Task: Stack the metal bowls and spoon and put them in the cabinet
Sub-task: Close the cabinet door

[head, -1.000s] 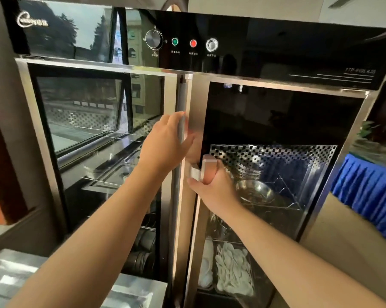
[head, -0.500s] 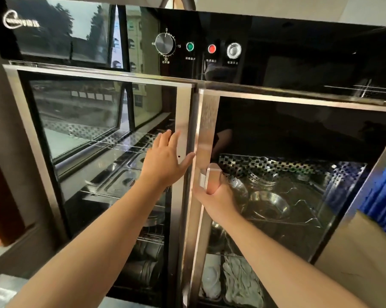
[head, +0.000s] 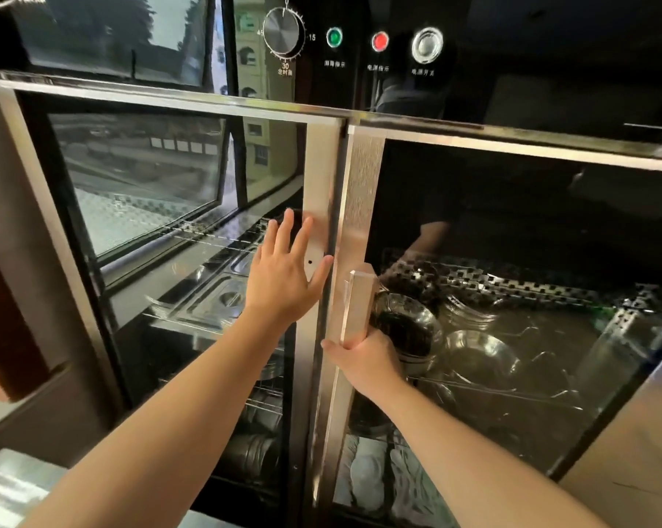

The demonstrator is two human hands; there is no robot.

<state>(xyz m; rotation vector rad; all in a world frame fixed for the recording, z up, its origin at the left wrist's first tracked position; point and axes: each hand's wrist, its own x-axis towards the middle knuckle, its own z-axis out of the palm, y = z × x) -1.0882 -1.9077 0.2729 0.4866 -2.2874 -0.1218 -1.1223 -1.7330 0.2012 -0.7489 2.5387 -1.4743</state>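
A black glass-door cabinet (head: 363, 177) fills the view. My left hand (head: 283, 272) lies flat with fingers spread on the left door's steel frame (head: 320, 207). My right hand (head: 363, 360) grips the bottom of the right door's vertical handle (head: 358, 302). Behind the right door's glass, metal bowls (head: 478, 352) rest on a wire shelf, with a stack of bowls (head: 409, 329) just beside the handle. Both doors look closed or nearly closed. No spoon from the task can be made out among them.
White spoons and dishes (head: 375, 478) lie on the lower right shelf. Metal trays (head: 215, 299) sit behind the left door, cups (head: 253, 451) lower down. A control panel with a dial (head: 283, 32) and lights runs above. A steel tray (head: 5, 493) is at bottom left.
My left hand let go of the left door's edge and now presses flat on it. The right door swung towards closed under my right hand. My head moved closer.
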